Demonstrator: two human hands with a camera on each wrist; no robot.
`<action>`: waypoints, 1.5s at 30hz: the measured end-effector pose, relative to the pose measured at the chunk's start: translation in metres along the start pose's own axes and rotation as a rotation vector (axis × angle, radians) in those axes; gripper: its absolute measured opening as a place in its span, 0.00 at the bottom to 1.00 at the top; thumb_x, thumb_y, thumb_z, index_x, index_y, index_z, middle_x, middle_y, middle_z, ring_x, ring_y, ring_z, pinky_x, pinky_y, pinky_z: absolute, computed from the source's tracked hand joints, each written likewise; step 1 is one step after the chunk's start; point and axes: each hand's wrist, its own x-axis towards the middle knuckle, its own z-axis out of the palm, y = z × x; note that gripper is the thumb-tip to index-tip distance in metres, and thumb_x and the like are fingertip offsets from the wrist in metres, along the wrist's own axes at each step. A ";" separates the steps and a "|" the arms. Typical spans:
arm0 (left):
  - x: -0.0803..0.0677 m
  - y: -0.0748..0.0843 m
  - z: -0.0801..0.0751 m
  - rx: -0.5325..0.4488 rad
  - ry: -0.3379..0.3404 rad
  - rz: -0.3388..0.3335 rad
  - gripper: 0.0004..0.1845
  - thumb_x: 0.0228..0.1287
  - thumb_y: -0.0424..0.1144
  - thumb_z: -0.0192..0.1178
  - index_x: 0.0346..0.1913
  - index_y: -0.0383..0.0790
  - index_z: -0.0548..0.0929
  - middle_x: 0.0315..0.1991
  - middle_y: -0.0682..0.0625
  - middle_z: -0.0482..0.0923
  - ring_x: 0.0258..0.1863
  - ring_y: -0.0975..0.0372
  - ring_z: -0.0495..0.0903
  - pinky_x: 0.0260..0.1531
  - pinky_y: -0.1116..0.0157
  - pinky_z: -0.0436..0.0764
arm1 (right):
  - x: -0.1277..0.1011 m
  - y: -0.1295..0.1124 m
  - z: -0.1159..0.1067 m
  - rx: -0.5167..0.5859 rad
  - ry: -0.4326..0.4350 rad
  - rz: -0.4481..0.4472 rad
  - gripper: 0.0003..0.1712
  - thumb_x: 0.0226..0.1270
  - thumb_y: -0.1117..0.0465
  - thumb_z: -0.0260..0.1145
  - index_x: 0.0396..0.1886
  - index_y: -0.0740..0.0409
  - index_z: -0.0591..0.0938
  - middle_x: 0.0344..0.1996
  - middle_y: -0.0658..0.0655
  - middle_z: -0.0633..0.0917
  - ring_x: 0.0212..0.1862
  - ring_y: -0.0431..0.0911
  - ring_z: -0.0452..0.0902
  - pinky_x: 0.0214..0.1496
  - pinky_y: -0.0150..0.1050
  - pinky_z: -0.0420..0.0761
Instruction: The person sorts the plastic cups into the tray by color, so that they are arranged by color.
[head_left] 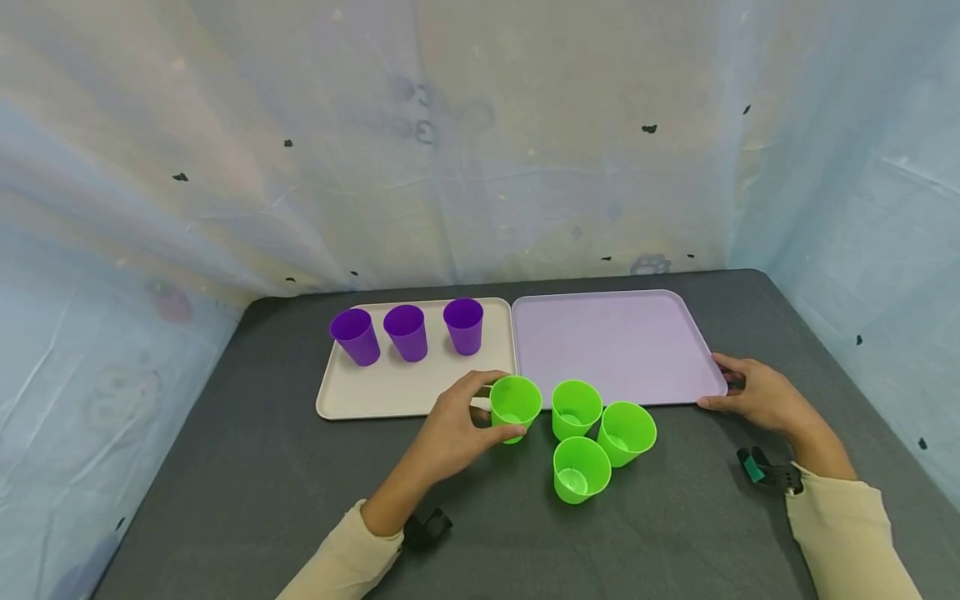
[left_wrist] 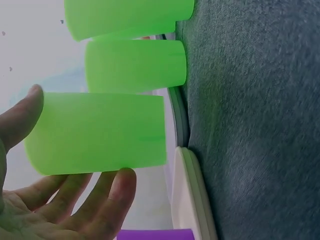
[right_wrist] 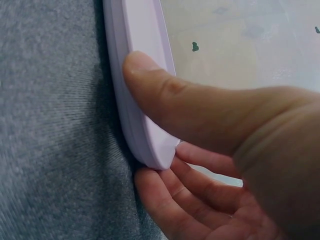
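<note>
My left hand grips a green cup by its side, thumb on the near side and fingers round the far side. In the left wrist view, the held cup shows a gap between its base and the dark cloth. Three more green cups stand close together just right of it. On the far right, my right hand holds the near right corner of a lavender tray. Its thumb lies along the tray's edge in the right wrist view, with fingers at the corner.
A cream tray adjoins the lavender one on the left. Three purple cups stand in a row on it. Dark cloth covers the table, and a pale patterned curtain hangs behind and at both sides.
</note>
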 end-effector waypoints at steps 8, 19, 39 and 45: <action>0.012 0.010 -0.013 0.070 0.038 0.025 0.35 0.50 0.42 0.78 0.64 0.49 0.76 0.56 0.56 0.78 0.55 0.62 0.80 0.48 0.64 0.85 | -0.001 -0.001 -0.001 0.011 0.020 -0.013 0.60 0.56 0.38 0.74 0.73 0.75 0.60 0.59 0.79 0.75 0.53 0.65 0.77 0.52 0.65 0.76; 0.040 0.025 -0.008 0.034 -0.006 0.075 0.36 0.52 0.45 0.77 0.65 0.46 0.75 0.58 0.53 0.78 0.53 0.61 0.81 0.47 0.67 0.84 | -0.004 0.000 0.001 0.010 0.000 -0.001 0.60 0.56 0.38 0.74 0.73 0.75 0.60 0.60 0.79 0.74 0.56 0.68 0.73 0.53 0.66 0.75; 0.103 0.051 0.010 0.148 -0.050 0.087 0.39 0.53 0.48 0.76 0.66 0.45 0.71 0.61 0.52 0.76 0.54 0.60 0.81 0.42 0.71 0.84 | -0.002 -0.001 -0.001 0.021 -0.004 -0.002 0.61 0.56 0.38 0.74 0.73 0.74 0.59 0.60 0.80 0.74 0.55 0.67 0.75 0.52 0.65 0.75; 0.117 0.054 0.015 0.120 -0.049 0.103 0.36 0.52 0.46 0.76 0.63 0.44 0.73 0.57 0.52 0.78 0.53 0.59 0.81 0.38 0.71 0.84 | -0.002 -0.001 -0.001 0.022 0.002 0.000 0.62 0.54 0.38 0.75 0.73 0.75 0.60 0.59 0.79 0.75 0.52 0.64 0.78 0.51 0.64 0.76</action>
